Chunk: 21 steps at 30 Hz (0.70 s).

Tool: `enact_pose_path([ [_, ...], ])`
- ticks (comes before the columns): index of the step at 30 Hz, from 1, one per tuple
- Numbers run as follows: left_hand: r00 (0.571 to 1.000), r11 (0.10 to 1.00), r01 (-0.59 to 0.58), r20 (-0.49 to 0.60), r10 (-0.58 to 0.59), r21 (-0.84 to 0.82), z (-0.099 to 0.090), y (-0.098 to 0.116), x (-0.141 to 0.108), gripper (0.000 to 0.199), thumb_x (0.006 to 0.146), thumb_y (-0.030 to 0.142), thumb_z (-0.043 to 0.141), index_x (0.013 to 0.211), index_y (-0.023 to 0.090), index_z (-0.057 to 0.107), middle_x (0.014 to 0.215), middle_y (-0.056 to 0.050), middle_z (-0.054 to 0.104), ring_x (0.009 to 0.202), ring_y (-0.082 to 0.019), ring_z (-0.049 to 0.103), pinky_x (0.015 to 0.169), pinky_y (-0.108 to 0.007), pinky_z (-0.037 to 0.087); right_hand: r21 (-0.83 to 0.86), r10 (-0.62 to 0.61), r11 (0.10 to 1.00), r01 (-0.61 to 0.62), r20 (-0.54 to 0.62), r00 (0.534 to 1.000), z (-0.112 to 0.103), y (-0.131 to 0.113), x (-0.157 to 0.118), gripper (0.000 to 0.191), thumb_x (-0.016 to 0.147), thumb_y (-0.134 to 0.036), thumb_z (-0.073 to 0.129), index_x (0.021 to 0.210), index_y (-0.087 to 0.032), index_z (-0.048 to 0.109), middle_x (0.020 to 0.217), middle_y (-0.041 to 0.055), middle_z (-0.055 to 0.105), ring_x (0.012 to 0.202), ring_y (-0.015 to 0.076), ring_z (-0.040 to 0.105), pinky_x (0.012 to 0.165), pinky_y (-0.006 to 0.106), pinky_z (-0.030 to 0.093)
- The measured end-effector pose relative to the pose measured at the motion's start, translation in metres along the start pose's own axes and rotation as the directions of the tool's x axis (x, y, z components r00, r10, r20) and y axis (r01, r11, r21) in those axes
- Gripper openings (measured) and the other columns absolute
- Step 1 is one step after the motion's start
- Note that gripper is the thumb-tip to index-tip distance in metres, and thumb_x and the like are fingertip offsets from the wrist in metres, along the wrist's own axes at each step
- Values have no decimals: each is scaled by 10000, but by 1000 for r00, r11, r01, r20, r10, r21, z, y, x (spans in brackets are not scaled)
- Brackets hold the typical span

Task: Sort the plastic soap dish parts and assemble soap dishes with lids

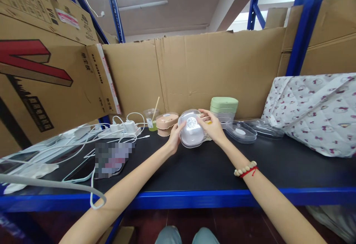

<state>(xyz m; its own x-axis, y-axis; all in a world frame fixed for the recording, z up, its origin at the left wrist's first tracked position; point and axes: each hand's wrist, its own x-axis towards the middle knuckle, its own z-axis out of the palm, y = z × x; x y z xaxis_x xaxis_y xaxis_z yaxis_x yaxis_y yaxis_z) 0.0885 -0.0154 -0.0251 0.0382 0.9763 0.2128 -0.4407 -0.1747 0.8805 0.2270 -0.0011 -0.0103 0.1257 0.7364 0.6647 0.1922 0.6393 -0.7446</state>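
Both hands are wrapped around a rounded-square plastic food container [192, 134] with a clear lid and a round white print on top, raised a little and tilted toward me. My left hand [175, 138] grips its left edge, thumb on the lid. At the upper right edge, my right hand [210, 123] holds it with thumb and fingers; a small yellow patch shows behind that hand. Just behind and left stand pinkish-tan containers [167, 119]. Right of my right hand are a stack of green and white boxes [224, 105] and a clear plastic lid [241, 132].
Left of my hands are a plastic cup with a straw [151, 121], a white power strip [128, 131], tangled white cables and a phone [114, 158]. More clear plastic [268, 129] and a patterned cloth bag [314, 114] lie right. Cardboard [222, 66] walls the black shelf [194, 170].
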Motion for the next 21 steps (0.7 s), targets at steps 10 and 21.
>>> enact_pose_path([
  [10, 1000, 999, 31, 0, -31, -18, 0, 6, -4, 532, 472, 411, 730, 905, 144, 572, 1053, -64, 630, 1068, -251, 538, 862, -295, 434, 130, 238, 962, -242, 41, 970, 13, -5, -10, 738, 548, -398, 697, 1198, -147, 455, 1186, 136, 492, 1081, 203, 513, 895, 326, 451],
  [21, 982, 956, -187, 38, 184, 227, -2, 12, -3, 496, 519, 431, 713, 918, 155, 612, 959, -42, 626, 985, -204, 549, 849, -281, 421, 331, 190, 903, -274, 263, 946, 13, -11, -12, 715, 439, -393, 771, 1075, -188, 514, 1025, 72, 632, 871, 174, 617, 768, 292, 505],
])
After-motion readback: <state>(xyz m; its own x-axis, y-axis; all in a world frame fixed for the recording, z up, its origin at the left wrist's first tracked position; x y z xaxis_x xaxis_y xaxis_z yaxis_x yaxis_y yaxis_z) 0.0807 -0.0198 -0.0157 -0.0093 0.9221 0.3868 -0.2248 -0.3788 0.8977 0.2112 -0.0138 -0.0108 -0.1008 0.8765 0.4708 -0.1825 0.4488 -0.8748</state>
